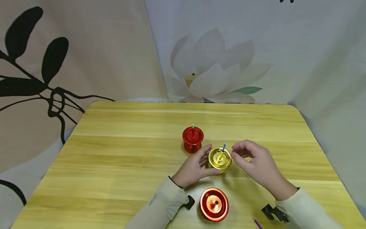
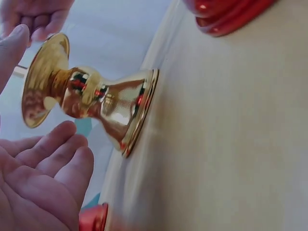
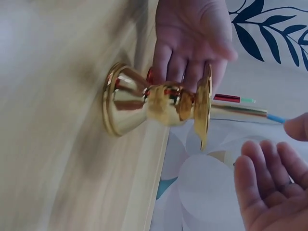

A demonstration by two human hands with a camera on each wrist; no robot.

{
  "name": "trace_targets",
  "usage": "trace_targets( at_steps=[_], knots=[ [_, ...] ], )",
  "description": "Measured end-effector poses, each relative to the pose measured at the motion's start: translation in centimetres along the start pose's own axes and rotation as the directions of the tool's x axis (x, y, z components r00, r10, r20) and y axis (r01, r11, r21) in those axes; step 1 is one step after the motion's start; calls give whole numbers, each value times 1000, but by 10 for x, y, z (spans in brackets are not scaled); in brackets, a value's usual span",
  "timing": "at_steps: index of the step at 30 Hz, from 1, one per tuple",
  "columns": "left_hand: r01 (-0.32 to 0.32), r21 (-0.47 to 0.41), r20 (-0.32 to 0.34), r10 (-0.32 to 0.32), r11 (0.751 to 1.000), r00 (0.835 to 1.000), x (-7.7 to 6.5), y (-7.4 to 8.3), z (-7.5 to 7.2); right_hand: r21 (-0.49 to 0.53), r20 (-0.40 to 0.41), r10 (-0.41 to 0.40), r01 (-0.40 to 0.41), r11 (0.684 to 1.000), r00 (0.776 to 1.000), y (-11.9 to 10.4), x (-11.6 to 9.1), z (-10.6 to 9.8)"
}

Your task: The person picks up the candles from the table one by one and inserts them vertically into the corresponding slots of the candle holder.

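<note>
A shiny gold candle holder [image 1: 213, 158] stands upright on the table, a thin blue stick [image 1: 224, 146] rising from its central tube. My left hand [image 1: 195, 167] is cupped around its left side, thumb in front and fingers behind. In the left wrist view, gaps show between those relaxed fingers [image 2: 72, 168] and the gold stem. To the right of the dish is my right hand [image 1: 254, 162], its fingers loosely bent and nothing between them. The right wrist view has its thumb right at the tip of the blue stick [image 3: 275, 118].
Behind the gold holder stands a red candle holder [image 1: 193, 144] with a pale green tip. Another red holder [image 1: 213, 205] is at the front, close to my left sleeve. A purple stick [image 1: 257, 223] lies at the table's [image 1: 114, 165] near edge.
</note>
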State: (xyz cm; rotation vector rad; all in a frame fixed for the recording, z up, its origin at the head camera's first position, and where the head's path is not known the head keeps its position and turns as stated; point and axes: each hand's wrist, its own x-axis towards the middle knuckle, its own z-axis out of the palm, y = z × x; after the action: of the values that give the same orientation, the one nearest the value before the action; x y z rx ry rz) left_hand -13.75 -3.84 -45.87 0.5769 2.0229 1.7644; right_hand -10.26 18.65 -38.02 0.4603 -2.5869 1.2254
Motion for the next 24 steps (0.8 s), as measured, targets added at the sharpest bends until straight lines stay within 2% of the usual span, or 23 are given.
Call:
trace_targets(
  at_steps=[9,13,17,24],
  knots=[
    [-22,-30,-17,22,999,1000,-27,-6,-16,-118,72,18,-9,993,997,9,-30,-16],
    [-38,-53,-7,38,998,999,-37,-5,-21,-138,154,86,-64,988,984,10,-40,-23],
    [-32,-45,9,32,998,999,-46,-4,-24,-166,257,164,-124,978,952,11,-49,-29],
    [-48,-44,75,51,998,996,-61,-1,-19,-193,410,191,-120,974,892,20,-68,-32]
  ],
)
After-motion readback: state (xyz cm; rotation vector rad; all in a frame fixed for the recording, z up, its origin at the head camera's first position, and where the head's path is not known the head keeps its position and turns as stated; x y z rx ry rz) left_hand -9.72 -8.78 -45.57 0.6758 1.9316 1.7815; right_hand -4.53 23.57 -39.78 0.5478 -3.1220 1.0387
